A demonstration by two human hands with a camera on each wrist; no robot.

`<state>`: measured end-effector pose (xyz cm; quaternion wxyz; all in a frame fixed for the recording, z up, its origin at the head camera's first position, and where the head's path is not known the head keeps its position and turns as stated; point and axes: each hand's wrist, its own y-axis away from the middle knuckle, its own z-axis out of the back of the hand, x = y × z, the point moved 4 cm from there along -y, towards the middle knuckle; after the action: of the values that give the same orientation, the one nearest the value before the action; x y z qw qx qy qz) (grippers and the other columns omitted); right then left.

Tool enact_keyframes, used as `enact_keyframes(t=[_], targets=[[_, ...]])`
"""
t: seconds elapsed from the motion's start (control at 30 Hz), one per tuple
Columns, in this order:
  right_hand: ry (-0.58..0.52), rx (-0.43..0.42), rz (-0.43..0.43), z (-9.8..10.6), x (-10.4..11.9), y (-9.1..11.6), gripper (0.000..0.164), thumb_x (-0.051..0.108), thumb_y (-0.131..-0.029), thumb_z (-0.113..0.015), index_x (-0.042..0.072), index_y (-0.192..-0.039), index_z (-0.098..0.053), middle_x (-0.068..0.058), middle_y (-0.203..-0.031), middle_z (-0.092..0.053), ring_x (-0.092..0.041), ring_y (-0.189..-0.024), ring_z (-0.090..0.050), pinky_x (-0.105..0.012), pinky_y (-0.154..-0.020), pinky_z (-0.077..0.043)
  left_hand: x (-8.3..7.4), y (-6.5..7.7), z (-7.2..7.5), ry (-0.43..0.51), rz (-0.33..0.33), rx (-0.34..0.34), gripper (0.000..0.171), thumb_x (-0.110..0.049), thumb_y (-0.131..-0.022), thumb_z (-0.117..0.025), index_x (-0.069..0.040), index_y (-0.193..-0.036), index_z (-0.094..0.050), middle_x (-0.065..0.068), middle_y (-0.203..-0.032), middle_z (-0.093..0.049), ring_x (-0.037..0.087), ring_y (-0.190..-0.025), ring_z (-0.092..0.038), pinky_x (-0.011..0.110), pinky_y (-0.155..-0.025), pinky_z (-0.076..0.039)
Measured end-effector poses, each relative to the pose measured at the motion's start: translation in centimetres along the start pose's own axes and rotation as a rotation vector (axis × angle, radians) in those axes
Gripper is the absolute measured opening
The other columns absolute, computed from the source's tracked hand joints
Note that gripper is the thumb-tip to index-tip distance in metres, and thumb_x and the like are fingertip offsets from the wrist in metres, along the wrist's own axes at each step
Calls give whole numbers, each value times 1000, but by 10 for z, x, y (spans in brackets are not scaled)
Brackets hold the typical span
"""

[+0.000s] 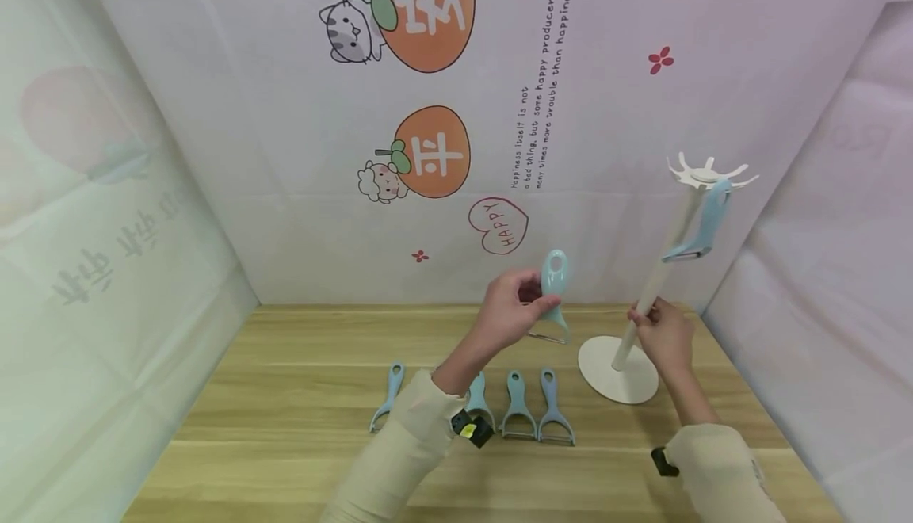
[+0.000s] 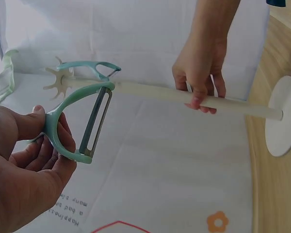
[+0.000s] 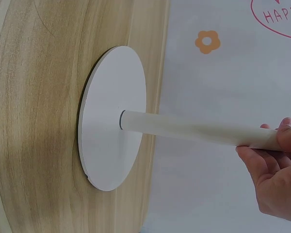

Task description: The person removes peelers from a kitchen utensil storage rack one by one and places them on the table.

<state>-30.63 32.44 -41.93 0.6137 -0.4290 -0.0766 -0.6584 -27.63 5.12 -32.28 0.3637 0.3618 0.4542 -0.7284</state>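
My left hand (image 1: 508, 309) pinches a pale green Y-shaped peeler (image 1: 555, 271) by its handle, with the hole end up and the blade (image 2: 96, 121) down in the head view. To the right, my right hand (image 1: 665, 338) grips the pole (image 3: 199, 133) of a white stand below its middle. The stand's round base (image 1: 606, 371) rests on the table. At its top is a ring of hooks (image 1: 709, 168), from which a blue peeler (image 1: 709, 218) hangs by its handle. The held peeler is left of the pole, below the hook ring in the head view.
Several more peelers lie on the wooden table (image 1: 299, 396): one blue peeler (image 1: 394, 387) at left, a green peeler (image 1: 478, 396) partly behind the left sleeve, then a green peeler (image 1: 517, 396) and a blue peeler (image 1: 550, 396). A printed white cloth (image 1: 606, 111) hangs behind.
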Motion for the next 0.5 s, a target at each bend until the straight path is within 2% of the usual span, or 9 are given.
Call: enact_keyframes(t=[0.17, 0.37, 0.43, 0.5], targets=[[6, 8, -24, 0, -2, 0, 14, 6, -91, -69, -5, -100, -69, -25, -97, -74, -43, -92, -72, -51, -75, -58, 12, 12, 10, -6, 24, 8, 15, -11, -91, -72, 1, -101, -70, 14, -96, -74, 10, -81, -69, 19, -74, -57], [2, 18, -30, 0, 0, 0, 14, 7, -92, -68, -5, -100, -69, -25, -98, -74, -44, -93, -72, -54, -78, -57, 25, 26, 18, 1, 73, 12, 16, -11, -92, -71, 1, -102, -70, 15, -97, -73, 15, -84, -70, 21, -76, -58], [5, 17, -36, 0, 0, 0, 14, 7, -92, -68, -5, -100, -69, -25, -98, -74, -43, -93, -72, -42, -74, -59, 31, 30, 20, 8, 81, 10, 16, -11, -92, -70, 1, -102, -70, 15, -97, -73, 14, -83, -69, 21, -76, -57], [4, 19, -41, 0, 0, 0, 14, 6, -92, -68, -5, -101, -69, -26, -98, -74, -43, -93, -72, -42, -74, -59, 36, 34, 23, 10, 85, 4, 16, -12, -92, -71, 1, -102, -69, 15, -96, -73, 14, -83, -69, 21, -76, -58]])
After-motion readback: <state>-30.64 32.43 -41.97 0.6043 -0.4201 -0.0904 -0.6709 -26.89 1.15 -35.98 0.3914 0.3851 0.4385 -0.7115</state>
